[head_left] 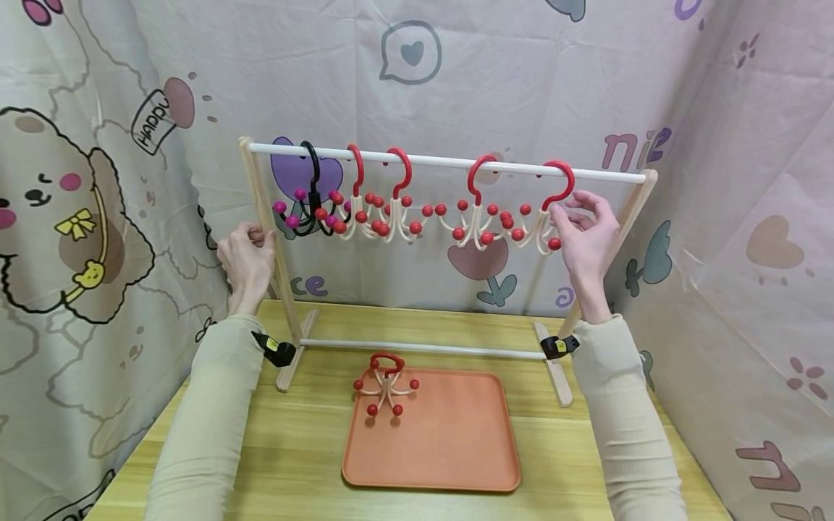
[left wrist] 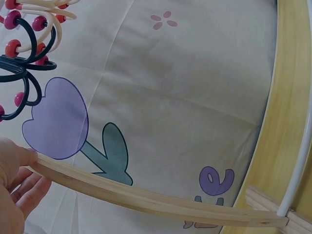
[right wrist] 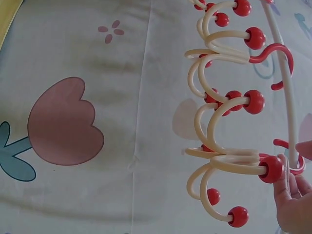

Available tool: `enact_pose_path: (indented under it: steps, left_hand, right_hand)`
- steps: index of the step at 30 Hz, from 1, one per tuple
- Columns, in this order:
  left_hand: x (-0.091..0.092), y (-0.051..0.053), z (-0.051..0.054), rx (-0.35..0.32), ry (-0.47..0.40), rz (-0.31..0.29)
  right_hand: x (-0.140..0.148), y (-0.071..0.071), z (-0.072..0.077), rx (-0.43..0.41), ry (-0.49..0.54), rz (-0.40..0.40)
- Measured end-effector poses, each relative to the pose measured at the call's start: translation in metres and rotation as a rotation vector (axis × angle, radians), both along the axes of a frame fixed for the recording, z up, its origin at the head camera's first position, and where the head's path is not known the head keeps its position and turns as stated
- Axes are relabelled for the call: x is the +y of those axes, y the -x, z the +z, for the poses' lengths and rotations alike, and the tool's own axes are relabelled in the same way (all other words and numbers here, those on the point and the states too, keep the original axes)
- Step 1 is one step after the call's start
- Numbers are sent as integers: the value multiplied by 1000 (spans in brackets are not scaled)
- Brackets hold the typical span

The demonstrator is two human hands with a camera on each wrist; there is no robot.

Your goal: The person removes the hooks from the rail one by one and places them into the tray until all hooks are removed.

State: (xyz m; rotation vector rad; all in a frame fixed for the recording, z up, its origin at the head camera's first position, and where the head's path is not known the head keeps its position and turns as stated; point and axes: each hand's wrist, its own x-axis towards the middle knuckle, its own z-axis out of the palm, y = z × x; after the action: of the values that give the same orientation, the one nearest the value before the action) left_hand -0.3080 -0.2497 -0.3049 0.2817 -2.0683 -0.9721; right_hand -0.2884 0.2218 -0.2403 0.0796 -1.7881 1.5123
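On the white top bar (head_left: 443,162) of a wooden rack hang several multi-prong hooks with ball tips. The leftmost hook (head_left: 313,199) is black with magenta balls; the others have red hooks, cream prongs and red balls. My right hand (head_left: 589,231) holds the rightmost red hook (head_left: 559,181) near its neck, and its curve goes over the bar. Beside it hangs another red hook (right wrist: 273,56). With thumb and fingers on either side, my left hand (head_left: 247,260) grips the rack's left wooden post (left wrist: 146,197). One more red-and-cream hook (head_left: 386,387) lies on the orange tray (head_left: 449,441).
The rack stands on a wooden table (head_left: 287,449) on two wooden feet, joined by a white lower bar (head_left: 423,349). The tray lies in front of it. A printed cloth (head_left: 417,108) hangs behind and at both sides.
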Motion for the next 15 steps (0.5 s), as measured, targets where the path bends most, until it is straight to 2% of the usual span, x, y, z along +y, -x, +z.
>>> enact_pose_path:
  steps: [9,15]
  left_hand:
    - [0,1,0,3,-5,3]
    - [1,1,1,7,-1,2]
  right_hand:
    - [1,9,7,-32,71,44]
    - [1,14,12,-40,133,105]
